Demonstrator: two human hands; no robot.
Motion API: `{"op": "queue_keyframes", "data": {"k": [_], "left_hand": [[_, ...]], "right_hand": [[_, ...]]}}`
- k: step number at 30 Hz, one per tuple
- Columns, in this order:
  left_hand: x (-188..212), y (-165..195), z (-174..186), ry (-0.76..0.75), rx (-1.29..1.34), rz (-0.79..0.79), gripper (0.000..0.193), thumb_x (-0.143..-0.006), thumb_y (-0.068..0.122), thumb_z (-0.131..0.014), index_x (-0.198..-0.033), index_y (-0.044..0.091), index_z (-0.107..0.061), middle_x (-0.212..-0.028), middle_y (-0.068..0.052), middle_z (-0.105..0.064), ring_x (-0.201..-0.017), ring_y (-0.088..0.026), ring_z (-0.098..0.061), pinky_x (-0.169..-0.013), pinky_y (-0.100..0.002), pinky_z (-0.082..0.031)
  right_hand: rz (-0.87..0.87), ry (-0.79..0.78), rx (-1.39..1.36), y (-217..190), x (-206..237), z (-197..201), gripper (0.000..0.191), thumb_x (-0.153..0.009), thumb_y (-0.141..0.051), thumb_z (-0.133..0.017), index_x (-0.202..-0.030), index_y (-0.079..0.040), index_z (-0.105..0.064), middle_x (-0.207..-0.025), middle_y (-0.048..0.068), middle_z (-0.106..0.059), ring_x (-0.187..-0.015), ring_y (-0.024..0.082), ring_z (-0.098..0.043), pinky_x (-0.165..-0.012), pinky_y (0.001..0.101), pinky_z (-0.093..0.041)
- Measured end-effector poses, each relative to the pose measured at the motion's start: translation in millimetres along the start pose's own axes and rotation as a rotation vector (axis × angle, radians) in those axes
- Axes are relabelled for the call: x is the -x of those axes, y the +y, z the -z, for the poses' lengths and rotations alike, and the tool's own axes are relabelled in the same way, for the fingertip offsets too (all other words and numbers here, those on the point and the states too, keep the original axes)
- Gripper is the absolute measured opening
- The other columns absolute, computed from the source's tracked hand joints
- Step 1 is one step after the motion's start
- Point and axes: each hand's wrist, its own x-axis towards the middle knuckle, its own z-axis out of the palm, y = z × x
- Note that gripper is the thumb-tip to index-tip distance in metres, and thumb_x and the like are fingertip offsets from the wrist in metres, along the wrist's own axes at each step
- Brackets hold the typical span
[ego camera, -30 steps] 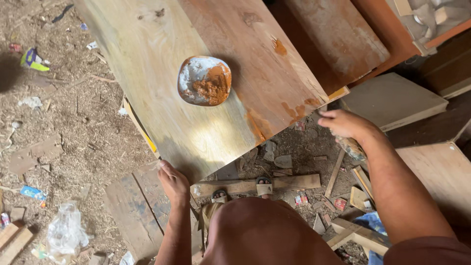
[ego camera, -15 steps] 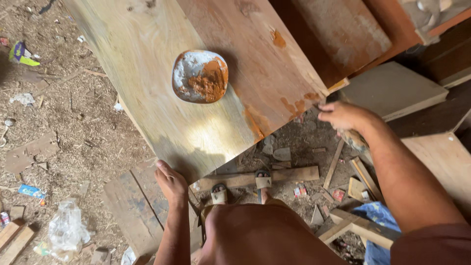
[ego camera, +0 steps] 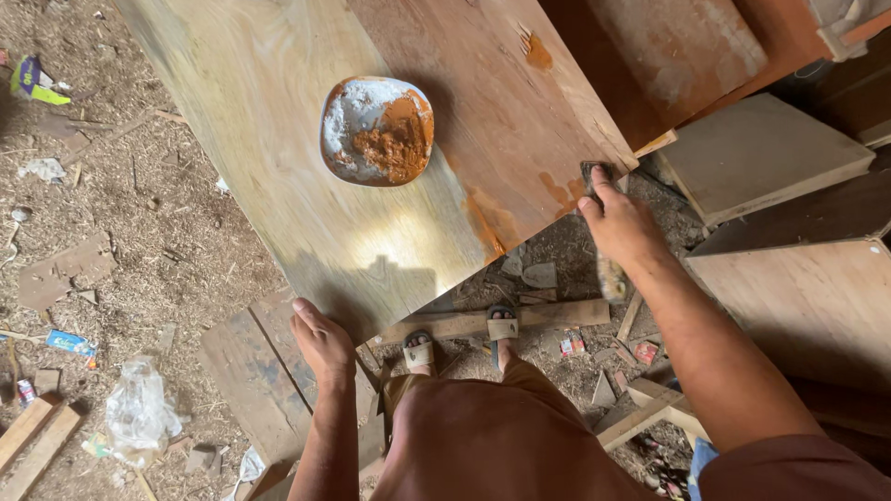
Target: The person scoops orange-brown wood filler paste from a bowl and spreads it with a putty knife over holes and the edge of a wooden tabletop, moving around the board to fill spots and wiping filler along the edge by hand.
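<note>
Head view looks down on a large plywood board [ego camera: 306,186] that slopes across the frame above a floor [ego camera: 139,232] strewn with sawdust and scraps. The board's left part is pale bare wood; its right part is coated reddish brown, with orange-brown smears near the near right corner. The left hand [ego camera: 322,339] rests at the board's near left corner, fingers curled loosely against the edge, holding nothing else. The right hand [ego camera: 624,223] sits at the near right corner, closed around a small dark tool [ego camera: 594,172] whose tip shows just above the fingers and touches the board's edge; what kind of tool it is cannot be told. A shallow whitish dish [ego camera: 376,130] lies flat on the board, about midway across and well apart from both hands, straddling the line between bare and coated wood; it holds orange-brown paste heaped toward its right side. Below the near edge, the person's two sandalled feet [ego camera: 459,339] stand beside a wooden batten [ego camera: 548,315] lying on the ground. Stacked pale boards [ego camera: 761,158] lie to the right, and crumpled clear plastic [ego camera: 139,413] lies near the lower left.
</note>
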Motion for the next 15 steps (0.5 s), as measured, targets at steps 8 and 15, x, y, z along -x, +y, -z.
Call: {"op": "queue_keyframes", "data": {"k": [8, 15], "left_hand": [[-2, 6, -3, 0.013, 0.046, -0.074, 0.069, -0.113, 0.049, -0.023, -0.102, -0.010, -0.057, -0.108, -0.030, -0.055, -0.100, -0.044, -0.052, -0.095, -0.050, -0.041], [0, 4, -7, 0.032, 0.032, -0.101, 0.065, -0.112, 0.046, -0.024, -0.105, -0.010, -0.056, -0.103, -0.030, -0.055, -0.097, -0.045, -0.050, -0.092, -0.052, -0.040]], "right_hand": [[0.128, -0.135, 0.038, 8, -6, 20, 0.065, -0.097, -0.044, -0.057, -0.156, -0.020, -0.043, -0.141, 0.018, -0.060, -0.126, 0.040, -0.060, -0.107, 0.0470, -0.046], [0.024, -0.154, -0.056, 12, -39, 36, 0.065, -0.097, -0.045, -0.058, -0.154, -0.018, -0.046, -0.150, 0.015, -0.055, -0.136, 0.032, -0.055, -0.115, 0.0426, -0.039]]}}
